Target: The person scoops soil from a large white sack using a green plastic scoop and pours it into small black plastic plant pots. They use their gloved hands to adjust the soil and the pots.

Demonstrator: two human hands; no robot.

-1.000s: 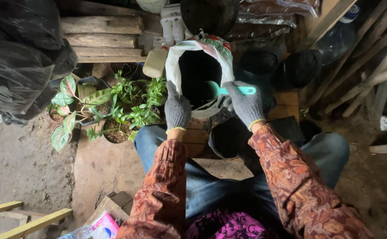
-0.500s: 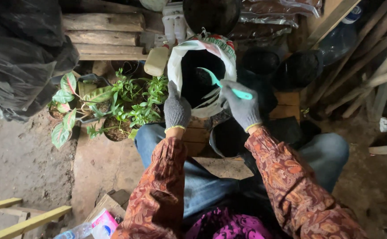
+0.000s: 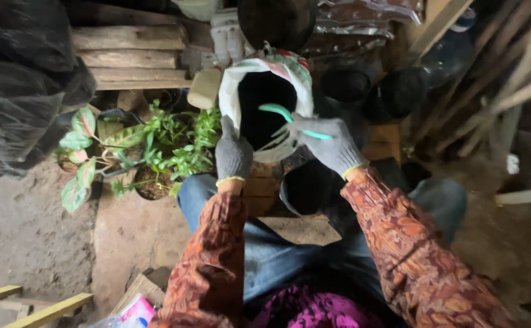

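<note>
Green trowel [image 3: 286, 116] in gloved right hand [image 3: 329, 146]; sack [image 3: 241, 76] open.

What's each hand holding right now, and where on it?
Right hand grips the green trowel by its handle; left hand holds the white sack by its open rim.

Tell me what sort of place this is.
Probably a garden shed or potting corner: potted plants on a dirt floor, empty black pots, and an open soil sack.
</note>
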